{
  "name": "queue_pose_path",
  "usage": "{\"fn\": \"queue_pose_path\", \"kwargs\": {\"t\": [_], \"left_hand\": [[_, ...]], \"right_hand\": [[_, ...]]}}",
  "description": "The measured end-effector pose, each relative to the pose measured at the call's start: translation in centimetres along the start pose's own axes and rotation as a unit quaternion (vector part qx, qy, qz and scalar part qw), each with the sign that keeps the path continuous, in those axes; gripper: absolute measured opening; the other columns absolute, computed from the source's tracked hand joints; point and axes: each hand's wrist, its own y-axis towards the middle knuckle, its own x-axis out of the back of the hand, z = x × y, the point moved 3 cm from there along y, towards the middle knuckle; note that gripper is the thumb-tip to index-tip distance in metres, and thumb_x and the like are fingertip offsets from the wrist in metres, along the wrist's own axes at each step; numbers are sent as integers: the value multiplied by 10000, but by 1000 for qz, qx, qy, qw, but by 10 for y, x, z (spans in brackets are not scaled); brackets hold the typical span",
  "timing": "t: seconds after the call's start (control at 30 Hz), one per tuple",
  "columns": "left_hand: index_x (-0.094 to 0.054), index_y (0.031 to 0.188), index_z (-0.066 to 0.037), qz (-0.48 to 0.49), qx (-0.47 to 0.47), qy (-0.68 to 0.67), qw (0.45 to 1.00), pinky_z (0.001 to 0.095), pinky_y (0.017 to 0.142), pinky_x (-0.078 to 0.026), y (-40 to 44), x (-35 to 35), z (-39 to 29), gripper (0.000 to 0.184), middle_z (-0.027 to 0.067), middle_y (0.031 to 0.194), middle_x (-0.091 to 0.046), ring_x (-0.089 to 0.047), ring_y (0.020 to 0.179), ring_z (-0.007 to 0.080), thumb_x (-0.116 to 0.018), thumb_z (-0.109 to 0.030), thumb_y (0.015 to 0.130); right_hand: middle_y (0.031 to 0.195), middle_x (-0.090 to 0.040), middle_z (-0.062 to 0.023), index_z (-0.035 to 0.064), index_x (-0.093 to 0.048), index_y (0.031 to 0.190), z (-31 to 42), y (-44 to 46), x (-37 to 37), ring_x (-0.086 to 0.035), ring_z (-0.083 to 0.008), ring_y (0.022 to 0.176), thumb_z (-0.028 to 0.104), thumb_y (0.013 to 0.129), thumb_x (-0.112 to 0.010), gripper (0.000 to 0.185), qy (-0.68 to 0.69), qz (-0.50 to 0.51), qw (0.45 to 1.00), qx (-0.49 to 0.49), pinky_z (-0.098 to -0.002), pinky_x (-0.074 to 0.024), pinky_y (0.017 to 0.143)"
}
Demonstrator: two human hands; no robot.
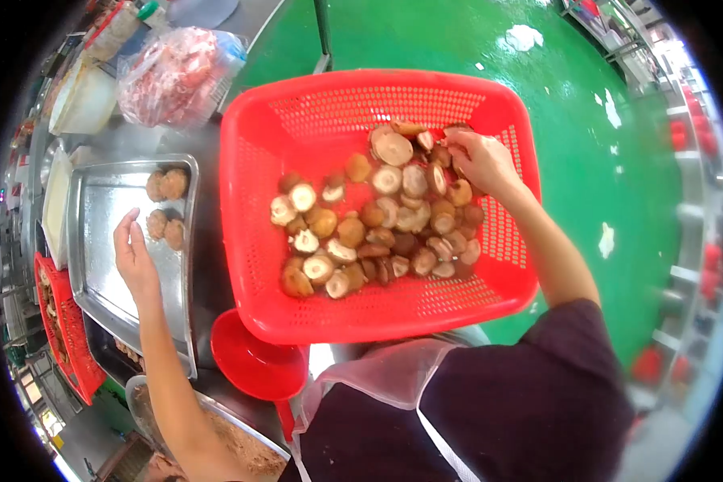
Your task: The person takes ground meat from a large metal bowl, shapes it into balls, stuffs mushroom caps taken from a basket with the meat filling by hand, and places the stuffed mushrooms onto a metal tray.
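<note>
A large red perforated basket (377, 328) holds a heap of brown mushrooms (352, 233), some cap up and others showing pale undersides. My right hand (484, 161) reaches into its far right part, fingers pinched together at a mushroom by the heap's edge; the fingertips are partly hidden. To the left, my left hand (135, 253) hovers over a metal tray (108, 210), fingers stretched and thumb apart, holding nothing. Along the tray's right side lie several round brown clumps (166, 185), which look like filled mushrooms, close to my left fingertips.
Below the basket's left corner sits a red plastic scoop or bowl (257, 361). A pan of brown minced filling (237, 442) is near my left forearm. Behind the tray are a bag of pinkish meat (181, 76) and a white tub (84, 100). Another red basket (68, 329) stands far left.
</note>
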Motion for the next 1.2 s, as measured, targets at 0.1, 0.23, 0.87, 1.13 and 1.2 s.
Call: {"fn": "queue_pose_path", "kwargs": {"t": [0.1, 0.23, 0.87, 1.13, 1.2], "left_hand": [[-572, 1092, -8, 52, -53, -37, 997, 324, 949, -368, -39, -18, -67, 239, 111, 1128, -569, -520, 1063, 217, -476, -136, 914], [-584, 1039, -13, 152, -126, -61, 978, 352, 941, -392, -86, -40, -128, 200, 124, 1091, -575, -526, 1064, 263, -526, -40, 850], [-340, 1327, -73, 96, 208, -604, 763, 339, 887, -459, -259, -24, -138, 501, 76, 1278, -455, -471, 1139, 161, -562, -205, 898], [-489, 1097, -21, -233, 260, -646, 679, 309, 624, -536, -398, 119, -52, 236, 140, 1022, -601, -631, 854, 239, -462, -163, 911], [-503, 1021, -1, -361, 284, -590, 664, 291, 571, -530, -434, 160, -28, 207, 161, 1002, -594, -635, 831, 237, -411, -156, 918]], "right_hand": [[785, -648, -120, 158, -618, 963, -4, -10, -10, -627, -318, 777, 314, 797, -564, 234, -116, 89, 989, -36, -458, -492, 647], [1070, -579, -138, 160, -492, 1172, -8, -19, -41, -586, -323, 951, 249, 735, -639, 469, -46, 124, 991, 18, -427, -479, 788], [812, -621, -135, 28, -461, 1124, 253, -174, -4, -608, -275, 651, 200, 814, -631, 394, 204, 222, 840, 452, -372, -487, 600], [762, -602, -110, 40, -497, 1133, 396, -267, -33, -597, -183, 692, 87, 762, -672, 413, 328, 396, 689, 510, -302, -482, 645], [858, -640, -134, 44, -567, 1065, 434, -287, -70, -629, -240, 791, 124, 814, -609, 267, 263, 380, 665, 587, -341, -489, 684]]}}
